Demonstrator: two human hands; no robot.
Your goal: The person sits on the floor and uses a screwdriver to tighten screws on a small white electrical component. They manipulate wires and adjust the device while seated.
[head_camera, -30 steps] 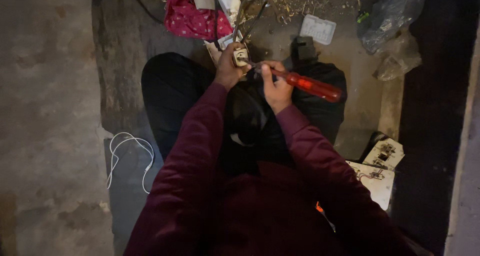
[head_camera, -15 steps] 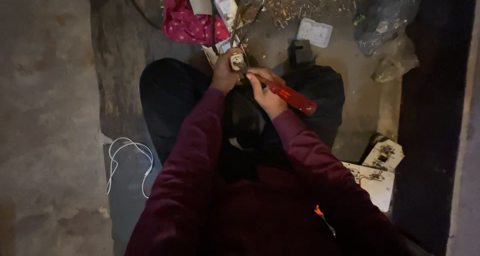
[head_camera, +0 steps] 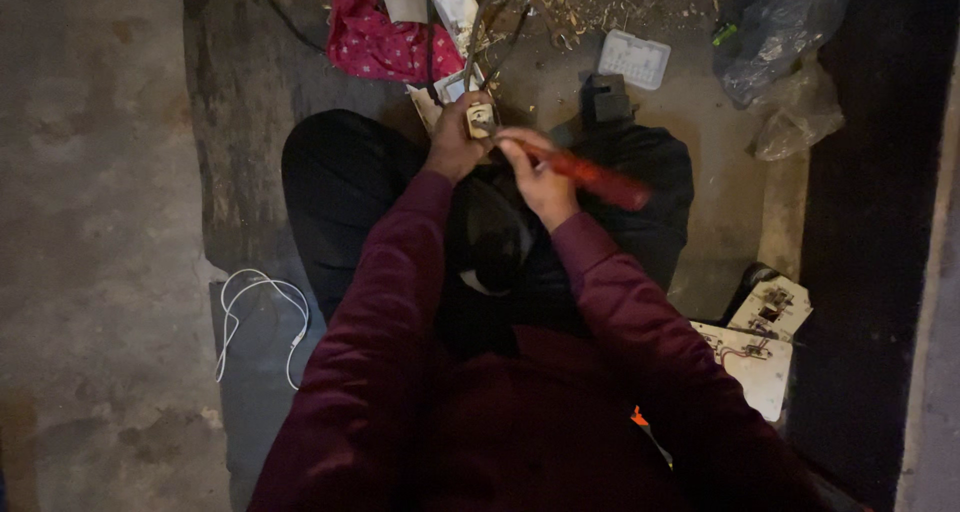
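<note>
Floor: bare grey concrete point(head_camera: 90, 222), dim, littered with wires | left hand point(head_camera: 455, 147) gripped small switch part point(head_camera: 481, 120) above lap | right hand point(head_camera: 540, 177) clasped red screwdriver point(head_camera: 590, 177), tip at part | since earlier: screwdriver handle tilted lower

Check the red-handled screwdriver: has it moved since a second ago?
Yes. The red-handled screwdriver has swung: its handle end now points lower right, nearer the right knee.
</note>
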